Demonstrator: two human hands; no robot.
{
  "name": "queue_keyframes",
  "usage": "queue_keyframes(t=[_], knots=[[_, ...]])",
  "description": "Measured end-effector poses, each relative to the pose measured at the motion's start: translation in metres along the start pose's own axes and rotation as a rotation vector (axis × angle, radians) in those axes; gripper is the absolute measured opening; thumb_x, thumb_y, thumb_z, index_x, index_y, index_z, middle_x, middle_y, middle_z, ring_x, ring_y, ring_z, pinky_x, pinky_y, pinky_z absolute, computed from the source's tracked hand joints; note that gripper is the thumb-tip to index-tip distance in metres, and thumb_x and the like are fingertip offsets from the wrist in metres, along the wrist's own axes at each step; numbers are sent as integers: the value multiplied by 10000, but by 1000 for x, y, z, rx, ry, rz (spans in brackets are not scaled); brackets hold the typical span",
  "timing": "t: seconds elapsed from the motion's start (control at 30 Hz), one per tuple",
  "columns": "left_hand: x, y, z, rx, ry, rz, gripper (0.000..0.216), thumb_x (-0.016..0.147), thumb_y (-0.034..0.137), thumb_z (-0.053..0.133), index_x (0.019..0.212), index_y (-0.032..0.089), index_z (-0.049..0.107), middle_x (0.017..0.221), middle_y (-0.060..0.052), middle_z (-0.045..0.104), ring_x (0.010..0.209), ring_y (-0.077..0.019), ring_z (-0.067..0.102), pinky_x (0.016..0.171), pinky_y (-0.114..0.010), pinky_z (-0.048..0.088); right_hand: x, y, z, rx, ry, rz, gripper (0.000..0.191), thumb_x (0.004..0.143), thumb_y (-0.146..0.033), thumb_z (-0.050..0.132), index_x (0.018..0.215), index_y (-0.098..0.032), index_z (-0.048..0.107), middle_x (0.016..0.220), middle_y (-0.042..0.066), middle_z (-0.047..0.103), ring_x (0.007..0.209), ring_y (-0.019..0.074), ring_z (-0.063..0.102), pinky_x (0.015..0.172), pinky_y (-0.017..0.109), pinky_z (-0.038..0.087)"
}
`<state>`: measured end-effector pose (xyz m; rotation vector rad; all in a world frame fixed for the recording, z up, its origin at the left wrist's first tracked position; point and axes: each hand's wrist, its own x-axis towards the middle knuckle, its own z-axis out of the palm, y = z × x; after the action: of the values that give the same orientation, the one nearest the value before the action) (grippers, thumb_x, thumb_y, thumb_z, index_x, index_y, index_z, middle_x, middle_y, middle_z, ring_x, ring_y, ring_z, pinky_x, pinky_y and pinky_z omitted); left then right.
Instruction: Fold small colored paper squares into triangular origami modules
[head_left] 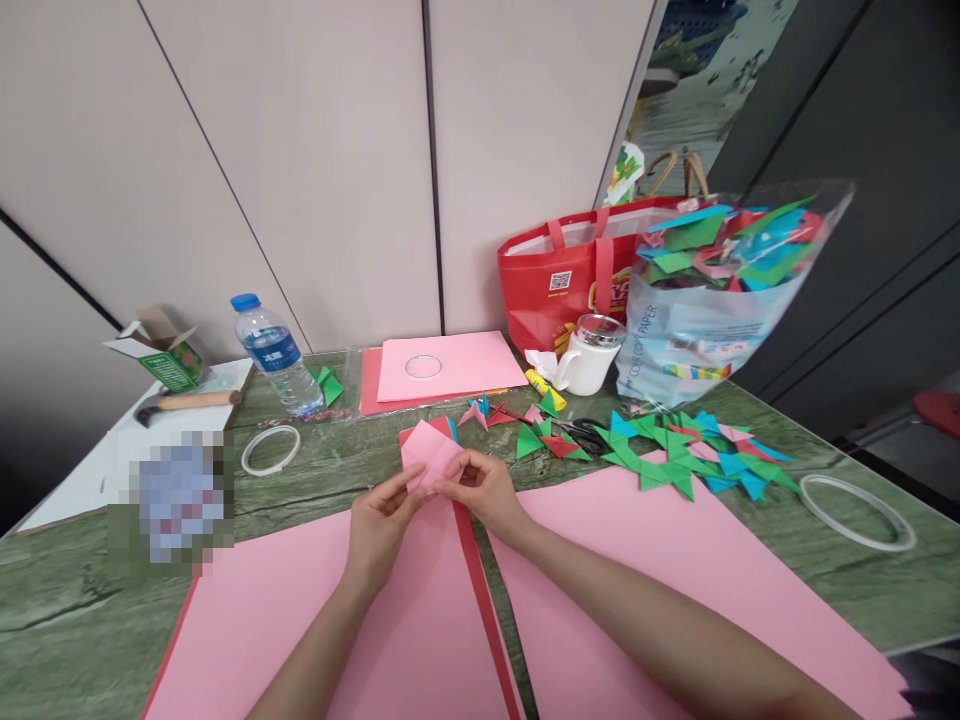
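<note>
Between my two hands is a small square of pink paper [431,450] with fold creases across it. My left hand [381,520] pinches its lower left edge, thumb in front. On the lower right edge, my right hand [484,490] pinches it between thumb and fingers. Below the hands lie large pink paper sheets [285,610], with a red sheet showing along the edge. Another large pink sheet [645,580] lies under my right forearm. Several folded paper pieces [675,455] in green, blue, red and pink are heaped to the right.
A water bottle [274,355], hammer [187,402] and opened box [169,355] stand or lie at left. White rings [271,450] lie on the table. Behind are a pink paper stack [457,360], white mug [589,360], scissors [585,435], red bag [532,290] and plastic bag [675,330].
</note>
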<state>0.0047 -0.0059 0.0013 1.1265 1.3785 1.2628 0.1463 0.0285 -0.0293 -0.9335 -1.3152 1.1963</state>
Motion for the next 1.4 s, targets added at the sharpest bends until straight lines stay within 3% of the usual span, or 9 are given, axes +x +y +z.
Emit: queue_keyframes(t=[0.17, 0.37, 0.5, 0.73, 1.0, 1.4], knots=[[-1, 0, 0, -16, -20, -27, 401, 588, 288, 692, 963, 152, 655, 580, 13, 593, 608, -144, 565, 654, -277, 472, 0, -3, 0, -40, -10, -26, 218, 577, -337, 697, 623, -161, 577, 619, -1, 568, 551, 113, 506, 525, 224, 425], [3, -2, -3, -107, -5, -7, 385, 569, 269, 699, 937, 159, 670, 499, 52, 537, 558, -115, 549, 714, -302, 494, 0, -3, 2, 155, -60, 55, 161, 584, -262, 693, 656, -171, 580, 600, -21, 558, 538, 114, 531, 533, 236, 442], [5, -2, -6, -95, 41, -17, 333, 565, 273, 697, 875, 152, 688, 607, 6, 625, 602, -147, 594, 702, -310, 498, 0, 0, 3, 211, -77, 59, 94, 627, -211, 643, 694, -182, 585, 599, -32, 531, 559, 115, 546, 574, 249, 466], [7, 6, -12, 75, 42, 28, 263, 584, 267, 661, 811, 140, 697, 659, -37, 679, 598, -165, 606, 591, -263, 487, 2, -1, 0, -2, -38, -60, 111, 664, -186, 586, 762, -193, 637, 848, 25, 572, 752, 140, 545, 622, 235, 451], [8, 6, -12, 69, 103, 86, 364, 548, 295, 695, 873, 134, 679, 693, -45, 680, 645, -170, 605, 567, -240, 476, -3, -6, 0, -21, -174, -45, 226, 660, -167, 601, 882, -204, 631, 887, 23, 592, 750, 142, 566, 647, 243, 449], [3, 5, -6, 12, 16, -12, 374, 540, 282, 717, 888, 150, 676, 667, -21, 654, 614, -149, 581, 549, -218, 459, -3, -13, -5, -110, -148, -65, 246, 647, -299, 655, 883, -233, 672, 872, 23, 656, 826, 192, 582, 771, 320, 433]])
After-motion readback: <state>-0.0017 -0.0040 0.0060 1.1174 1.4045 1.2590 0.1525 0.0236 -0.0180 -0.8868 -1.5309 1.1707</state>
